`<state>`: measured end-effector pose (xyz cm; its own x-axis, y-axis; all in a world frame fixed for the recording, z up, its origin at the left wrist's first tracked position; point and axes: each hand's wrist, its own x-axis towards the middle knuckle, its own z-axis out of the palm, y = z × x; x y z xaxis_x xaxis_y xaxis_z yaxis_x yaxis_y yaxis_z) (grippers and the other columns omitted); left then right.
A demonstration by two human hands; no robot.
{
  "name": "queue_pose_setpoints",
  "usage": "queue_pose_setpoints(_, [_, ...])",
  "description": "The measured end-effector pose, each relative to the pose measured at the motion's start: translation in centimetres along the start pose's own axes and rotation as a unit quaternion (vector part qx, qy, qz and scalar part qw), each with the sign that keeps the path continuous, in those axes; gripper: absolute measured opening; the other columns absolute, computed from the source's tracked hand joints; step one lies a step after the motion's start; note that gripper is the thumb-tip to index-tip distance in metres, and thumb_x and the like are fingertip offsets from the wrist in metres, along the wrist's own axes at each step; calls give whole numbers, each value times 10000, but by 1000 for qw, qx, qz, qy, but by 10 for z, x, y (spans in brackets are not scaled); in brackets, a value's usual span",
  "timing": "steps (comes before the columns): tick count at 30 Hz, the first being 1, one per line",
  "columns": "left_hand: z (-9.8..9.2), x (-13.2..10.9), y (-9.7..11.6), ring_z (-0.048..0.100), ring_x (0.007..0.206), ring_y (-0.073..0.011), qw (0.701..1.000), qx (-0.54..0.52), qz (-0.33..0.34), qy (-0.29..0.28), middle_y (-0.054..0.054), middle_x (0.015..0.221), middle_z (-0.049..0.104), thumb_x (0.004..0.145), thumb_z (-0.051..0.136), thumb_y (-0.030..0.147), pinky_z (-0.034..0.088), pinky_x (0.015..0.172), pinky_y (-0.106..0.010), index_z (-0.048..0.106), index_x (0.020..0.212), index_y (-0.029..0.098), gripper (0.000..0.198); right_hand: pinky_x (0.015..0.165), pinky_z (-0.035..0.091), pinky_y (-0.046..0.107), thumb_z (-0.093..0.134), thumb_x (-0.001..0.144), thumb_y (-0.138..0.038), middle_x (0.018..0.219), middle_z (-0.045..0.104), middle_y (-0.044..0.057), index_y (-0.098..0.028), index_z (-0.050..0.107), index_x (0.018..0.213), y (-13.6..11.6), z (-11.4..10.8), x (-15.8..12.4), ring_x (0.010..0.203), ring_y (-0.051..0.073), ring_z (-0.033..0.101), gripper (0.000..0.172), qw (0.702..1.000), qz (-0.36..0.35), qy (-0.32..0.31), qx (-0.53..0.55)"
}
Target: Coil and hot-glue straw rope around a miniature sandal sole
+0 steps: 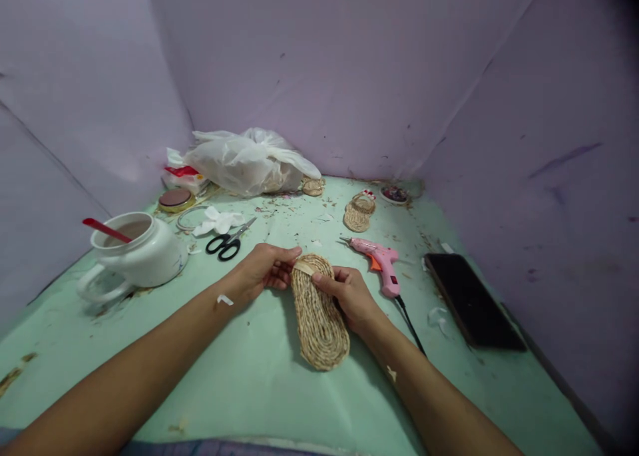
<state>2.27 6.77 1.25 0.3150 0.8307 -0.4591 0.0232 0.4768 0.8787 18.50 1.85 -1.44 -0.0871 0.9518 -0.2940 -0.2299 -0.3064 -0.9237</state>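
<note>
A woven straw slipper sole (322, 329) is held just over the green tabletop, its long side pointing toward me. Across its far end lies a flat pale strip (305, 267). My right hand (352, 295) grips the sole's right edge, with the thumb on top near the strip. At the upper left edge, the closed fingers of my left hand (269, 268) touch the sole where the strip ends; whether they hold strip or sole is hidden. A pink glue gun (374, 259) lies right of the hands, and black-handled scissors (229, 241) rest to the left.
A white pot (160, 256) with a red stick stands left. Behind are a white plastic bag (244, 163), a round tin (176, 200), small woven slippers (357, 215) and a dish of beads (394, 194). A phone (472, 299) lies right. Walls (319, 76) enclose the table.
</note>
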Motion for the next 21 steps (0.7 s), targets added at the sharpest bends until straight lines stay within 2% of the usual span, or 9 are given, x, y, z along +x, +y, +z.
queue_pose_setpoints(6, [1,0,0,399,395,-77,995,80,33,40,5,392,477,530,767,276,263,407,-223,577,487,113,255,494,413,259,788,514,-388,573,646,27,-129,663,634,3,2,0,505,137,544,312,1000,-3,3,-6])
queue_pose_setpoints(9, [4,-1,0,361,390,-57,991,105,57,61,24,377,453,530,763,234,247,419,-220,563,462,123,239,497,417,259,783,522,-394,579,651,28,-133,664,638,4,2,1,509,139,548,309,1000,-1,2,-7])
queue_pose_setpoints(15, [1,-2,1,377,361,-89,992,121,46,-7,6,369,445,607,702,411,243,395,-246,535,455,150,345,500,430,263,785,503,-397,564,652,26,-134,668,636,0,-1,-2,499,141,560,317,999,24,-39,-12])
queue_pose_setpoints(21, [3,2,-6,318,385,-63,989,130,75,2,28,370,422,523,765,384,204,409,-236,546,451,139,336,459,407,245,782,515,-388,557,659,32,-124,672,617,-5,-3,-3,476,140,564,304,996,45,-60,-45])
